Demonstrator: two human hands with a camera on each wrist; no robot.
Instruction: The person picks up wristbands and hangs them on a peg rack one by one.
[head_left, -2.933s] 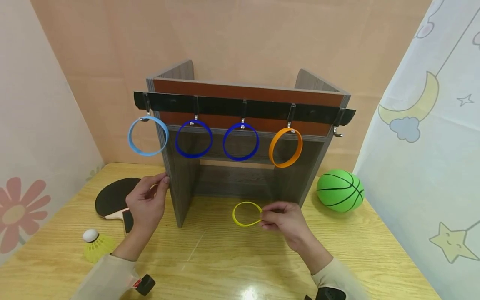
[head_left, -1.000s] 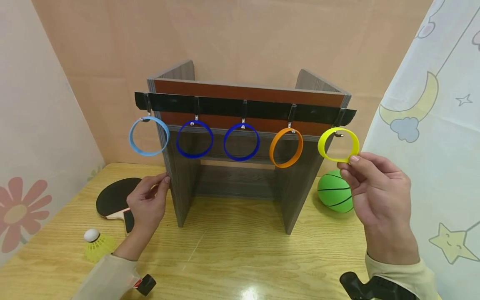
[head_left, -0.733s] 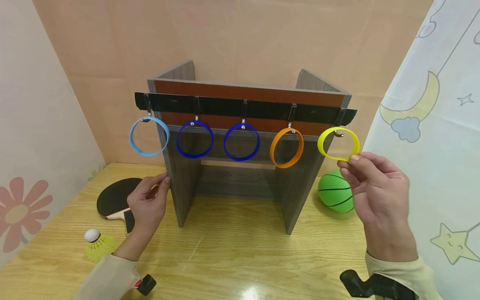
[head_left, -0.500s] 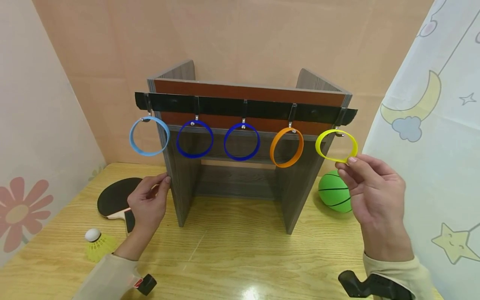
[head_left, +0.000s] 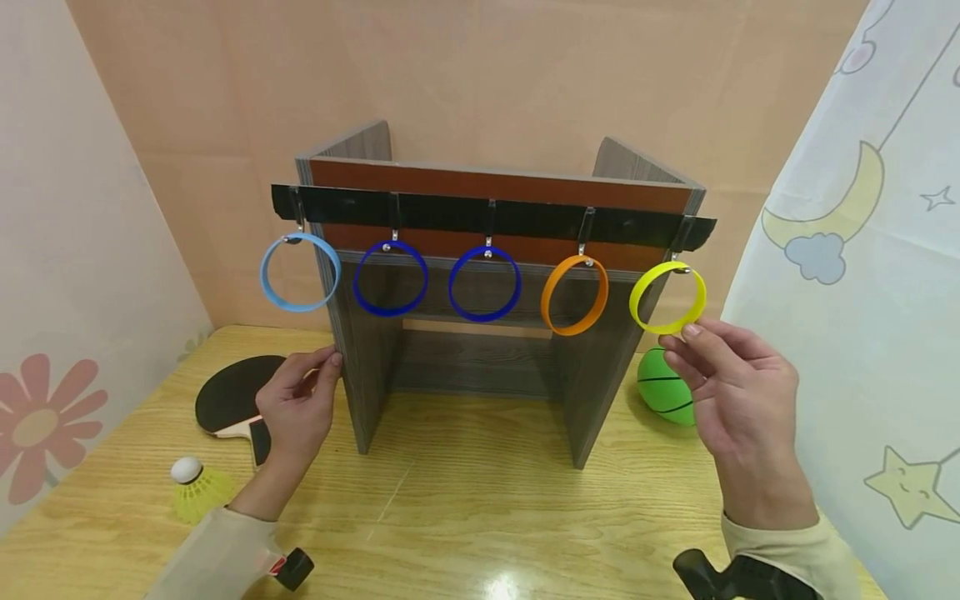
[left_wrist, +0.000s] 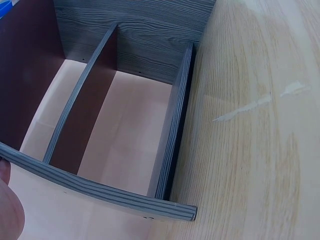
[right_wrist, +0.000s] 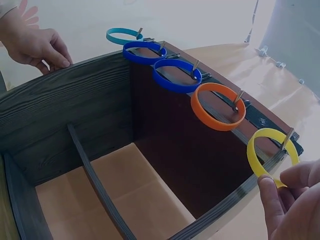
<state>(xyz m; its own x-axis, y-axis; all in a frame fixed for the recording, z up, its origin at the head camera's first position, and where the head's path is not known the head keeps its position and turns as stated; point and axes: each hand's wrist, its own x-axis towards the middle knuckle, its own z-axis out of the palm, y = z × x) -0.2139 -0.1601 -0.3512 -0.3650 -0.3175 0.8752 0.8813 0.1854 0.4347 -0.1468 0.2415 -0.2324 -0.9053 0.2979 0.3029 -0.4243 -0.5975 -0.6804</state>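
Observation:
My right hand (head_left: 738, 392) pinches the lower edge of a yellow silicone wristband (head_left: 637, 321) between thumb and fingers. The band's top is right at the tip of the rightmost metal hook (head_left: 681, 269). Along the same black strip (head_left: 442, 208) hang a light blue wristband (head_left: 264, 279), two dark blue wristbands (head_left: 357, 292) (head_left: 452, 292) and an orange wristband (head_left: 547, 304), each from its own hook. At the other side, my left hand (head_left: 296, 404) pinches the front edge of the left side panel of a grey wooden shelf (head_left: 356, 400).
On the wooden table (head_left: 450, 517), a black table tennis paddle (head_left: 236, 392) and a yellow shuttlecock (head_left: 198, 492) lie left of the shelf. A green ball (head_left: 663, 387) sits to its right, partly behind my right hand. Fabric walls (head_left: 487, 83) close in the back and sides.
My right hand has lifted the yellow wristband from low in front of the shelf to the rightmost hook, then shifted slightly left and down there. My left hand keeps its hold.

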